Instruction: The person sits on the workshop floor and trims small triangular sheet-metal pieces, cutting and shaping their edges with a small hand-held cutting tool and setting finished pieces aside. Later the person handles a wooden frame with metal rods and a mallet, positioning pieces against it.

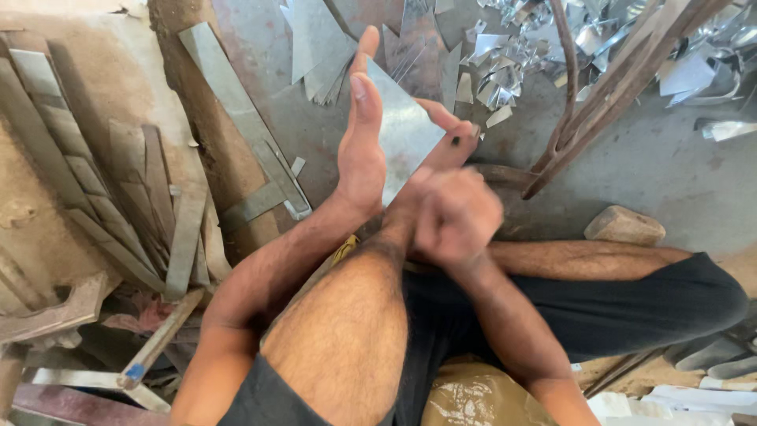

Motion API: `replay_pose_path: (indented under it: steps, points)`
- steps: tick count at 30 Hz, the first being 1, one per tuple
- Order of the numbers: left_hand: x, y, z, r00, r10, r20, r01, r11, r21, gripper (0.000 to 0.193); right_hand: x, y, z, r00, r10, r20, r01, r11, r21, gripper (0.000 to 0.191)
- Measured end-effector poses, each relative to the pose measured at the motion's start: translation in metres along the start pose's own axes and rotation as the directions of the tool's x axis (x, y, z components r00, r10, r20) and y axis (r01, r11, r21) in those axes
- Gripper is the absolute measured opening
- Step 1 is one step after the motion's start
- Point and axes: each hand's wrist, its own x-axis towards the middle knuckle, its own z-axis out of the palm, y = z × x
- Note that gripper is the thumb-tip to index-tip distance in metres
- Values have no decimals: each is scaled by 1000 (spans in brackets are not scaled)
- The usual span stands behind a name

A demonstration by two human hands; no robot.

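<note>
a grey concrete floor (654, 158), dusty and stained, is seen beneath a seated person whose bare knee is raised in the middle of the view. flat metal strips (118, 205), dull grey and rust-flecked, are heaped at the left, lying crosswise over one another. a pile of shiny offcuts (520, 55), crumpled and jagged, is spread along the top. large rusty shears (599, 95) with long curved handles are laid slantwise at the upper right. a rough stone block (624, 226) is set beside the outstretched leg. a flat sheet-metal piece (404, 134), pale grey, smooth and roughly triangular, is held upright above the knee. it is braced by the left hand (361, 142), which is held open with fingers straight along one edge. its lower corner is pinched by the right hand (453, 209), fingers curled, blurred.
</note>
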Motion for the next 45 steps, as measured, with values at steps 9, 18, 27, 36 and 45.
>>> replay_pose_path:
  steps: [9,18,27,36,45]
  points:
    - [0,0,11,996,5,-92,-20,985,-170,89,4,13,-1,1000,-15,-11,15,1000,-12,15]
    - [17,-10,-18,996,6,-86,-9,1000,-27,77,-31,3,-2,970,192,149,-220,954,205,25]
    - [-26,47,-32,879,-329,346,-182,439,880,45,-49,38,-42,964,216,155,-245,950,196,28]
    - [-39,52,-30,922,-356,150,13,418,909,41,-23,4,-19,950,-152,272,145,988,44,24]
    - [-43,33,-51,912,-378,161,109,600,792,40,-17,3,-19,966,-92,242,83,995,46,29]
